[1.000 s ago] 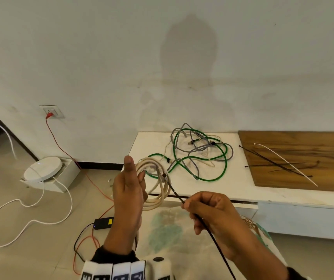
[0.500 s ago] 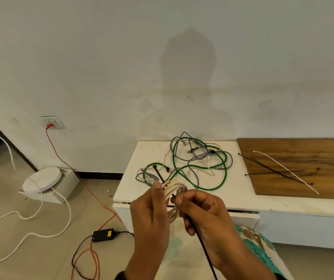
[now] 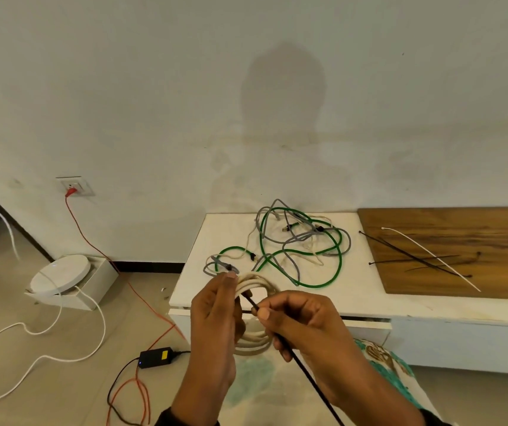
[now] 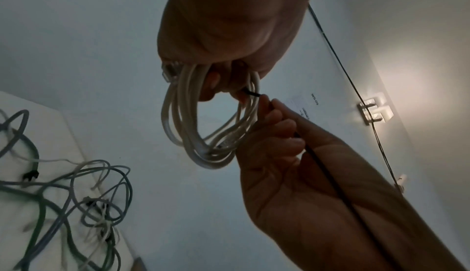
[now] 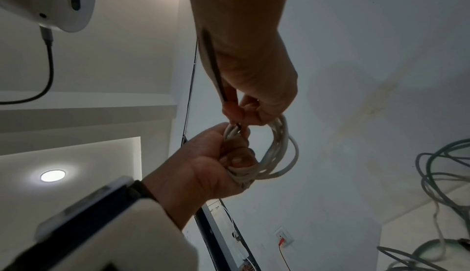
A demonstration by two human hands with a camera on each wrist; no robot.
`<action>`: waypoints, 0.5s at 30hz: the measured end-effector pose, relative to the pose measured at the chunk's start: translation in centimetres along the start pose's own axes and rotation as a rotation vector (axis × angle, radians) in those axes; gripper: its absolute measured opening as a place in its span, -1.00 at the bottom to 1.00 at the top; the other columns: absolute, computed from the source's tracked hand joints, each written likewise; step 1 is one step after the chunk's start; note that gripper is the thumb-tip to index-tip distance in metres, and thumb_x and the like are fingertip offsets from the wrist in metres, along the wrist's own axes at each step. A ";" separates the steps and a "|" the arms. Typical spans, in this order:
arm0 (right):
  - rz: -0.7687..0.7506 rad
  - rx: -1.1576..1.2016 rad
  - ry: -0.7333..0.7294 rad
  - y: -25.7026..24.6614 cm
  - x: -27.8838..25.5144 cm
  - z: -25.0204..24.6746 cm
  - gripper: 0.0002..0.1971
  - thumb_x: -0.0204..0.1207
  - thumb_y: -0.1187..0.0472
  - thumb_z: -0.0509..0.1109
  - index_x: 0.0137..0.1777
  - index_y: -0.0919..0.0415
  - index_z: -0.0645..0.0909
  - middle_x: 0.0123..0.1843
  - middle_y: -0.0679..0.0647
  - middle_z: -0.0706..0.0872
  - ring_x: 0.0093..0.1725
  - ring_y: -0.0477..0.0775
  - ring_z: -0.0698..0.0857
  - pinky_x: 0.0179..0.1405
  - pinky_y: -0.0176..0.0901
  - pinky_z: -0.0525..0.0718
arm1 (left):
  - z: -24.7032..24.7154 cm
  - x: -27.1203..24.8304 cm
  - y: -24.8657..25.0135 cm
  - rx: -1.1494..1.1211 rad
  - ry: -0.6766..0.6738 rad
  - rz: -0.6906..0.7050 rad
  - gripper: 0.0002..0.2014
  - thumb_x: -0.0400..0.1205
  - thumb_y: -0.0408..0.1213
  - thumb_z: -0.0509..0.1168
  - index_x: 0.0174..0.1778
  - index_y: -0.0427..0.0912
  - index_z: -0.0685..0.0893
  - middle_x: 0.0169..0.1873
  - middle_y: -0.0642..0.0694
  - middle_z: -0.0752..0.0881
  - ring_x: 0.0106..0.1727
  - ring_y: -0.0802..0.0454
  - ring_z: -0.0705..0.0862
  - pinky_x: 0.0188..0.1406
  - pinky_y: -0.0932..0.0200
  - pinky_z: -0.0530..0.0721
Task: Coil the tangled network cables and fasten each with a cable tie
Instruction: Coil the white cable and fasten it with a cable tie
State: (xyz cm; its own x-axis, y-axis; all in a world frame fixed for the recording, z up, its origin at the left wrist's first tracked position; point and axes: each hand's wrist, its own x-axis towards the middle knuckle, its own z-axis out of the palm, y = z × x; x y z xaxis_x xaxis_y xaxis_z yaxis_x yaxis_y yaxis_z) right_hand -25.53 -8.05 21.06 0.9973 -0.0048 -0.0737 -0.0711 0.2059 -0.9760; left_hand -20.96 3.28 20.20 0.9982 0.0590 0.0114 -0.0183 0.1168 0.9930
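The left hand (image 3: 215, 312) gripped a coil of cream cable (image 3: 254, 285), its fingers curled round the gathered loops, in the air just in front of the near edge of the white bench (image 3: 354, 295). The right hand (image 3: 300, 321) pinched a black cable tie (image 3: 292, 356) between thumb and forefinger; the tie's tip met the coil beside the left thumb, and its long tail ran down past the right wrist toward the bottom of the head view. In the left wrist view the coil (image 4: 206, 126) hung as an open ring below the left hand, with the tie's tip (image 4: 251, 93) at its upper right side.

On the bench, behind the hands, lay the tangle of green and grey cables (image 3: 298, 244), reaching back nearly to the wall and forward close to the coil. To its right a wooden board (image 3: 461, 229) covered the bench top to the frame's edge, and on it lay several spare black ties (image 3: 415, 259) crossed by one white tie (image 3: 431, 258), well apart from the tangle.

Left of the bench was open floor. There a shallow white box (image 3: 92, 287) held a round white device (image 3: 60, 272), with a white cord looping out across the tiles. Nearer the person sat a black power adapter (image 3: 155, 356), and a red wire ran to a wall socket (image 3: 74, 186).
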 end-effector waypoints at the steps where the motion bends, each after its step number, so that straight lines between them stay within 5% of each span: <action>1: -0.008 -0.004 -0.028 -0.1 -0.1 -0.1 -0.83 0.45 0.41 0.44 -0.05 0.16 0.75 -0.45 0.07 0.69 -0.48 -0.03 0.60 -0.53 -0.30 0.56 | 0.0 0.1 0.0 -0.002 0.011 0.017 -0.68 0.68 -0.26 0.15 -0.25 -0.47 0.57 -0.68 -0.04 0.27 -0.64 0.14 0.18 -0.64 0.24 0.19; 5: -0.144 -0.051 -0.220 -1.1 -0.9 -1.5 -0.66 0.49 0.52 0.36 0.09 0.12 0.75 -0.20 0.14 0.78 -0.22 0.05 0.75 -0.30 -0.23 0.69 | -0.2 0.3 0.1 0.005 0.018 0.083 -0.67 0.67 -0.32 0.16 -0.32 -0.52 0.49 -0.65 -0.06 0.30 -0.63 0.15 0.20 -0.67 0.28 0.20; 8: -0.283 -0.233 -0.345 -2.0 -1.3 -2.0 -0.67 0.46 0.49 0.43 0.11 0.13 0.77 0.02 0.02 0.73 0.04 0.01 0.73 -0.05 -0.25 0.70 | -0.4 0.4 0.0 -0.004 0.008 0.084 -0.68 0.67 -0.34 0.16 -0.31 -0.53 0.50 -0.57 -0.21 0.33 -0.58 0.09 0.27 -0.62 0.26 0.25; 12: -0.600 -0.604 -0.336 -2.0 -1.6 -1.0 -0.79 0.43 0.22 0.53 0.06 0.00 0.79 0.12 -0.15 0.60 0.14 -0.09 0.63 0.07 -0.34 0.60 | -0.1 0.4 0.2 0.001 -0.032 0.077 -0.70 0.68 -0.36 0.15 -0.31 -0.47 0.54 -0.46 -0.38 0.52 -0.41 -0.11 0.48 -0.41 0.11 0.52; 15: -0.836 -0.776 -0.310 -2.6 -1.7 -1.4 -0.71 0.55 0.33 0.31 0.09 -0.01 0.76 0.19 -0.13 0.61 0.23 -0.03 0.54 0.14 -0.23 0.54 | -0.2 0.5 0.6 -0.038 -0.071 0.029 -0.67 0.70 -0.30 0.15 -0.39 -0.28 0.61 -0.51 -0.27 0.49 -0.43 -0.14 0.43 -0.42 0.06 0.48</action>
State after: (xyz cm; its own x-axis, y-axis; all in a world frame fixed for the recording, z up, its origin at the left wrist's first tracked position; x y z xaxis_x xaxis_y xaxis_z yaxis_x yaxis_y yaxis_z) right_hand -27.09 -9.93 23.41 0.6941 0.4038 0.5959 0.7198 -0.3982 -0.5686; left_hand -20.51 3.61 20.77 0.9987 -0.0070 0.0497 -0.0481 0.1534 0.9870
